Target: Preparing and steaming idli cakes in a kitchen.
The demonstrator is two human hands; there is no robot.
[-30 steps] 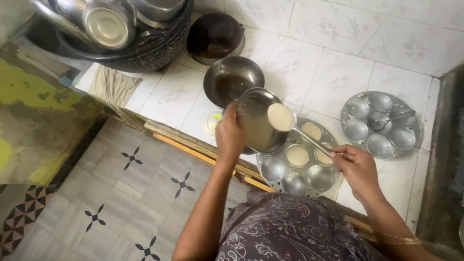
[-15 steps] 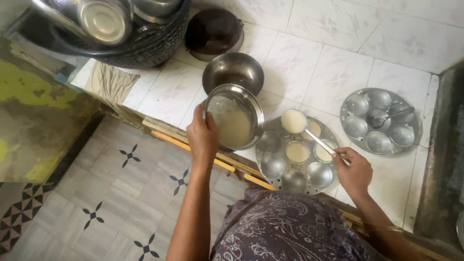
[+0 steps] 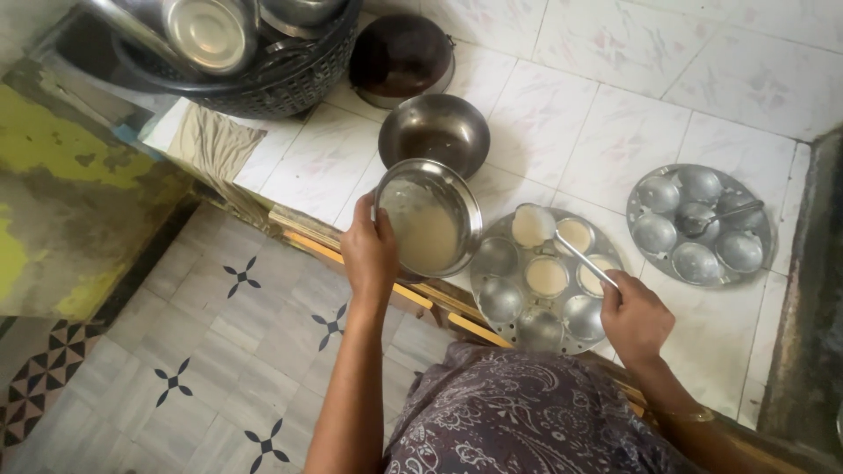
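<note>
The right hand [image 3: 634, 318] is closed around the handle of a metal ladle [image 3: 562, 247]; its fingers wrap the near end of the handle, so the grip itself is partly hidden by the back of the hand. The ladle's bowl, full of pale batter, hangs over the far edge of a round metal mould plate [image 3: 518, 329] that lies just left of and beyond the hand. Three of the plate's hollows hold batter; the near ones are bare metal, and the plate's near rim is partly covered by the person's patterned clothing.

The left hand [image 3: 369, 254] grips the near-left rim of a steel pot of batter [image 3: 428, 226], fingers curled over the edge, thumb side out of sight. The pot is tipped slightly and sits just left of the mould plate; whether they touch is hard to tell.

Beyond the pot stands an empty steel bowl [image 3: 435, 132], and farther still a dark pot [image 3: 399, 54], cut off at the top. A basket of steel vessels [image 3: 263, 83] is cropped at the far left. To the right lies a second mould plate [image 3: 698, 224] with a spoon [image 3: 720, 216] in it.
</note>
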